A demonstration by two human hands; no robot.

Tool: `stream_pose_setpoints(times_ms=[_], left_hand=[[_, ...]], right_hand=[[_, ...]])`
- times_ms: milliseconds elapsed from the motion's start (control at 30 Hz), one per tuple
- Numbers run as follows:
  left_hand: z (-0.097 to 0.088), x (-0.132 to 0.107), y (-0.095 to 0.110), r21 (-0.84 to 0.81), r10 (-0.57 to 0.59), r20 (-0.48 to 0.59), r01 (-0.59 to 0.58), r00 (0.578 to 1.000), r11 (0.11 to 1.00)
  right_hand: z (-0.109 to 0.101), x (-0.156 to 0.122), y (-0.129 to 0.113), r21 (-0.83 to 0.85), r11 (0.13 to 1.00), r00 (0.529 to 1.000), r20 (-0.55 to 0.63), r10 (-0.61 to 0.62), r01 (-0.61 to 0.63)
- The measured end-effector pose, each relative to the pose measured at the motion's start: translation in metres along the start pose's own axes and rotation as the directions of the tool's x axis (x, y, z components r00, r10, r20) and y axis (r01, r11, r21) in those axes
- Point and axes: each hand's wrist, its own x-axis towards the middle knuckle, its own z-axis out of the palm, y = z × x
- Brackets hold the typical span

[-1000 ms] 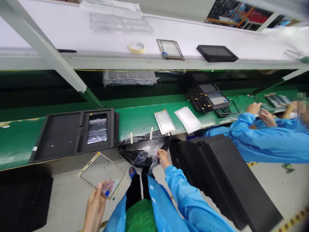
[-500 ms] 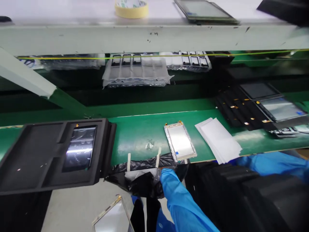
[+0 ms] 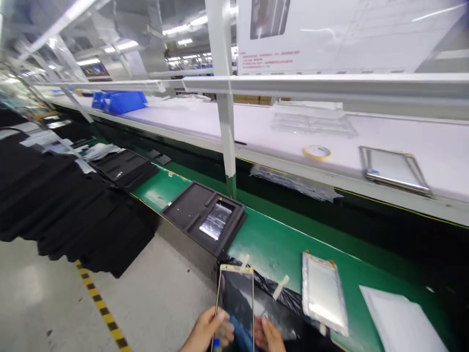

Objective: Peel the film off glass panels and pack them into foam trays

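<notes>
A glass touch panel (image 3: 236, 298) with a pale frame and a dark, mirror-like face is held up in front of me at the bottom of the view. My left hand (image 3: 208, 327) is closed on its left edge, thumb on the front. At the right edge, my right hand (image 3: 270, 335) grips it with curled fingers. Behind it, a black plastic bag (image 3: 280, 298) hangs from the bench edge by strips of tape. Right of the bag lies a stack of panels in clear wrap (image 3: 324, 291). A black foam tray (image 3: 186, 208) holds a shiny screen (image 3: 217, 220).
White sheets (image 3: 403, 318) lie on the green bench (image 3: 271, 239) at the right. The shelf above bears a tape roll (image 3: 317, 152), framed panels (image 3: 394, 166) and blue bins (image 3: 120, 101). A white post (image 3: 225, 132) rises from the bench. Black foam trays (image 3: 73, 205) are stacked at left.
The view has swung left and up. The touch panel, earlier low at the left, is now upright between both hands. My right hand has moved from the black bag to the panel.
</notes>
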Motion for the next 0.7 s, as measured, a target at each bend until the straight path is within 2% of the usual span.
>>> stream_pose_setpoints(times_ms=[67,133,233,333,433,500,600,633,700], left_hand=[[0.02,-0.012,0.021,0.009,0.048,0.042,-0.048,0.998,0.999],[0.042,-0.022,0.043,0.017,0.089,0.102,-0.091,0.991,0.996],[0.07,-0.033,0.073,0.008,0.13,0.197,-0.135,0.972,0.991],[0.085,-0.045,0.093,-0.02,0.156,0.315,-0.158,0.936,0.987],[0.087,-0.055,0.1,-0.044,0.172,0.367,-0.168,0.914,0.985],[0.082,-0.059,0.097,-0.029,0.157,0.353,-0.157,0.922,0.987],[0.066,-0.058,0.085,0.023,0.102,0.289,-0.113,0.952,0.993],[0.059,-0.057,0.079,0.034,0.087,0.259,-0.1,0.962,0.994],[0.043,-0.051,0.067,0.044,0.062,0.19,-0.072,0.98,0.996]], right_hand=[[0.023,-0.055,-0.038,0.091,0.992,0.994,0.05,-0.096,0.091],[0.04,-0.091,-0.078,0.051,0.968,0.969,0.025,-0.247,0.246],[0.047,-0.115,-0.119,-0.088,0.911,0.902,-0.13,-0.412,0.403],[0.035,-0.123,-0.142,-0.13,0.859,0.828,-0.227,-0.512,0.495],[0.006,-0.13,-0.18,-0.112,0.799,0.752,-0.284,-0.595,0.591],[-0.025,-0.136,-0.222,-0.148,0.734,0.663,-0.341,-0.667,0.662],[-0.082,-0.14,-0.306,-0.286,0.633,0.499,-0.42,-0.758,0.72],[-0.101,-0.139,-0.338,-0.337,0.613,0.457,-0.437,-0.774,0.714],[-0.133,-0.131,-0.403,-0.444,0.609,0.405,-0.473,-0.782,0.658]])
